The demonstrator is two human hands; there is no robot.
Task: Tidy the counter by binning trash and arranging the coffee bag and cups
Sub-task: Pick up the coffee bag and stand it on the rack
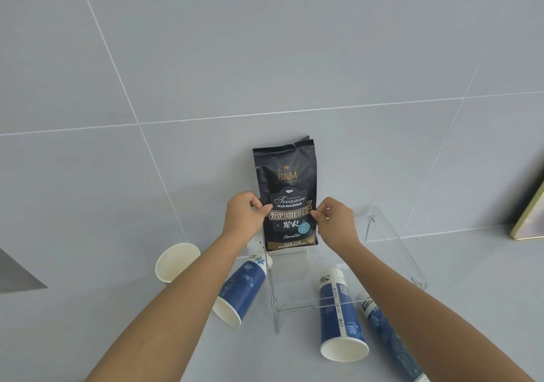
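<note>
Grey tiles with thin pale joints cover the wall in front of you, and the grey surface [471, 264] below it carries everything you are working with. The coffee bag [285, 193] stands upright with its printed face towards you, its back against or very near the wall, its base on the rear of a clear acrylic stand [391, 252]. Your left hand [243, 213] pinches the bag's left edge about halfway up, fingers closed on it, and your right hand [335, 222] pinches the right edge at the same height, fingers likewise clamped on the bag.

Under your left forearm a blue patterned cup [240, 290] lies on its side, mouth towards you, touching the stand's left edge. Further left, a white cup [176, 262] shows its open mouth. On the right, another blue cup [341, 317] lies on its side at the stand's front edge, mouth towards you, and just beside it a third blue cup [388, 340] lies partly hidden under your right forearm. A gold-edged frame [530, 219] leans at the far right.
</note>
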